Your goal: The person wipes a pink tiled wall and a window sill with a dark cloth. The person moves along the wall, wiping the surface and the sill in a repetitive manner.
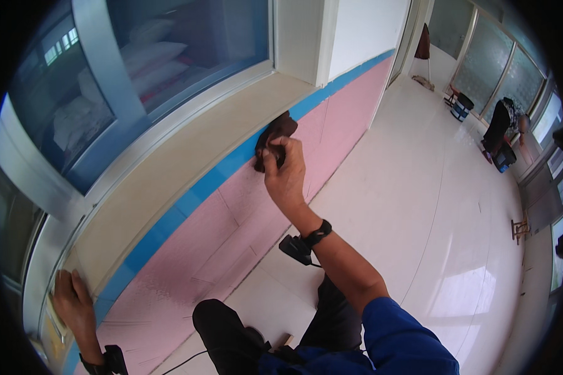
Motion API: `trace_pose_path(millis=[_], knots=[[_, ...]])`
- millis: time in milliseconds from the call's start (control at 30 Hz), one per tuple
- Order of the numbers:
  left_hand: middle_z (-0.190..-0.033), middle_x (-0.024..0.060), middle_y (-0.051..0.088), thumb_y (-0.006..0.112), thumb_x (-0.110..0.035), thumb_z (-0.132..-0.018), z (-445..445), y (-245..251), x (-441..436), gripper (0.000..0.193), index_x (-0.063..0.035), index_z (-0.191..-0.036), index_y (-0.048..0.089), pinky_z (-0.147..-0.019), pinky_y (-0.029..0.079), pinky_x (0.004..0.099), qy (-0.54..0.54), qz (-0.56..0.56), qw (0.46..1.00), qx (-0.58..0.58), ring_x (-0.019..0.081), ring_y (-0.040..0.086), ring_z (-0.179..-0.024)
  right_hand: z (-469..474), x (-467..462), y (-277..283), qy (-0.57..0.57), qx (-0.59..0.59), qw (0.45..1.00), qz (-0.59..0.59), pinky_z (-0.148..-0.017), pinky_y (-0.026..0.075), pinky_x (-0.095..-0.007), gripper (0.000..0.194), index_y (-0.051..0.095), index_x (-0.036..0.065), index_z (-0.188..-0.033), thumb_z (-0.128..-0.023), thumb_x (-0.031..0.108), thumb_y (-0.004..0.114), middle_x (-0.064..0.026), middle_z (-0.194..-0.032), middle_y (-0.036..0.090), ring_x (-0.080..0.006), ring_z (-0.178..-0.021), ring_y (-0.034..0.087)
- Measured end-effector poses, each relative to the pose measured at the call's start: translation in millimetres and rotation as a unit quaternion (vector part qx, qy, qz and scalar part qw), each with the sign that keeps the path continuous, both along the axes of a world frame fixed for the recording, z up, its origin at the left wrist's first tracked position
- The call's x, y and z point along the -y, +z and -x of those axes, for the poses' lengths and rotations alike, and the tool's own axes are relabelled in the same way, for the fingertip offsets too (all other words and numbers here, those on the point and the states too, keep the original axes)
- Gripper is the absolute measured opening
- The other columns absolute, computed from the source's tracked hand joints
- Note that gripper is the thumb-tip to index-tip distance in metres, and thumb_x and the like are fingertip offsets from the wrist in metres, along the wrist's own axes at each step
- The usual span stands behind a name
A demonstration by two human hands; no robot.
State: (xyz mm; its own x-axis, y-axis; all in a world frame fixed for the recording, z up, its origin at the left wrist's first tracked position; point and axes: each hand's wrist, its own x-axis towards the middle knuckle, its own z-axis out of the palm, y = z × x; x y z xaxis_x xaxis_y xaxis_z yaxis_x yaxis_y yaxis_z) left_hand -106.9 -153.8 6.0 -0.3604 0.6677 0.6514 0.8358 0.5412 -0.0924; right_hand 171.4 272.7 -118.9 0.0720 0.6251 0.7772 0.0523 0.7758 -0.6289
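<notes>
My right hand (pixel 286 168) grips a dark brown cloth (pixel 281 129) and presses it against the blue tile band (pixel 209 180), just under the outer edge of the beige window sill (pixel 183 143). Pink wall tiles (pixel 216 225) lie below the band. At the lower left, my left hand (pixel 72 297) rests on the sill near its end, its fingers bent; whether anything lies under them cannot be told. A black device is strapped to each wrist.
A sliding window (pixel 178 51) stands above the sill. Across the pale tiled floor (pixel 403 187), a person (pixel 499 122) bends over a black bucket (pixel 504 157). Another bucket (pixel 462 107) stands farther off, and a small wooden stool (pixel 521 228) is at the right wall.
</notes>
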Motion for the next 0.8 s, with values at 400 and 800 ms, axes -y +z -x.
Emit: trace_pose_path(millis=[400,800], knots=[[-0.090,0.0265,0.061,0.058,-0.018,-0.107,-16.3,5.4,-7.8,0.026,0.0025,-0.091,0.057,-0.069,0.045,0.0547,0.025,-0.019,0.998,0.051,0.0490,0.062,-0.081,-14.2,58.2,-4.8,0.178,0.073,0.978,0.078,-0.075,0.057,-0.0378,0.024,0.058,0.004,-0.112,-0.093,-0.005,0.071,-0.0153,-0.107,0.064,-0.0317,-0.090,0.073],[-0.084,0.0243,0.054,0.059,-0.017,-0.108,-7.0,-6.5,-8.0,0.032,0.0036,-0.085,0.051,-0.064,0.043,0.0530,0.003,-0.045,0.999,0.014,0.0449,0.059,-0.072,-19.2,24.7,73.8,-0.006,0.160,0.983,-0.092,-0.091,0.057,-0.0466,0.042,0.061,0.005,-0.132,-0.092,-0.002,0.069,-0.0202,-0.117,0.063,-0.0438,-0.107,0.066]])
